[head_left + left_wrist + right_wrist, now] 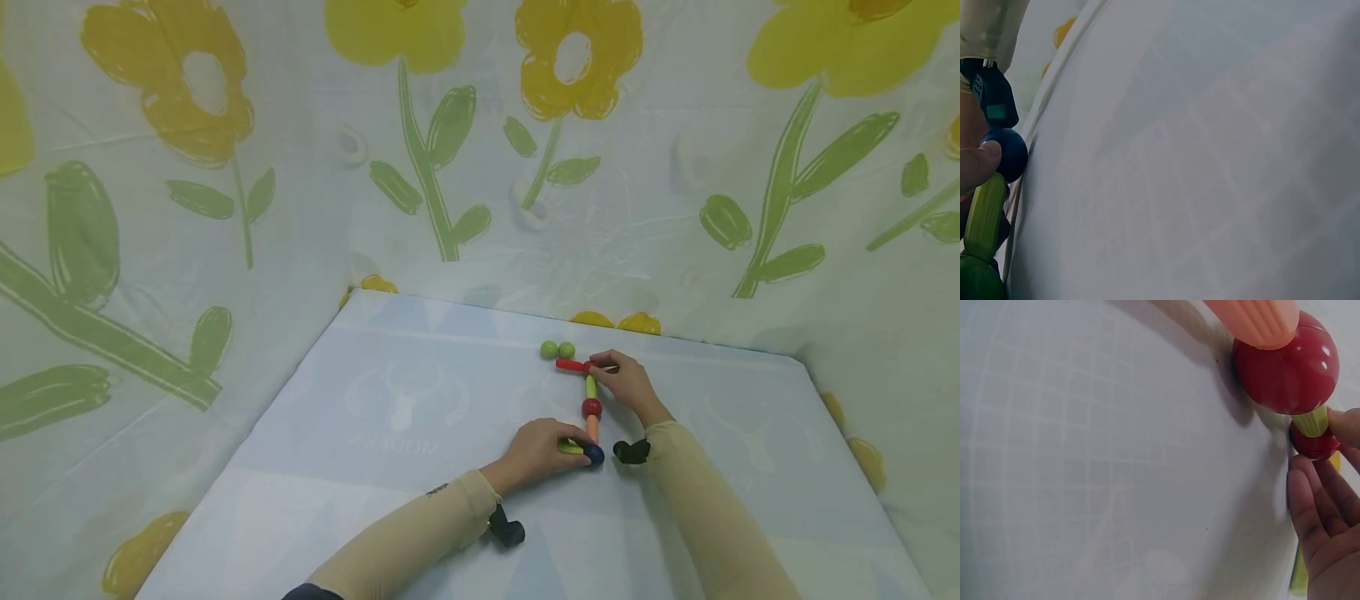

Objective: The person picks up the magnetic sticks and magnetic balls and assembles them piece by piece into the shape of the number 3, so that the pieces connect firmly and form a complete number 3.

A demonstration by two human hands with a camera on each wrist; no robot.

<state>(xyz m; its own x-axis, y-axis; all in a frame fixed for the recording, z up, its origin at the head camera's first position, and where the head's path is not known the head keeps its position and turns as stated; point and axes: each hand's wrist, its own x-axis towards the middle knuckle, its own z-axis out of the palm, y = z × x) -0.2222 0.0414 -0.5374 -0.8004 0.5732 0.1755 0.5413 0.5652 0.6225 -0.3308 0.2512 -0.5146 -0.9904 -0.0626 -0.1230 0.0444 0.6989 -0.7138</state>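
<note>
A chain of magnetic rods and balls lies on the table. At its near end my left hand (542,450) pinches a dark blue ball (594,455). A yellow-green rod (985,212) runs from that ball to a green ball (980,278), which my hand hides in the head view. An orange rod (592,427) joins the blue ball to a red ball (592,407). Beyond it, a yellow-green rod (591,387) leads to another red ball (1315,447), gripped between my right hand's (626,383) thumb and fingers. A red rod (569,365) extends left from there.
Two light green balls (558,350) sit side by side just behind the red rod. The white patterned table (337,467) ends at a flower-printed curtain (480,167). Black wrist cameras (507,530) hang below both sleeves.
</note>
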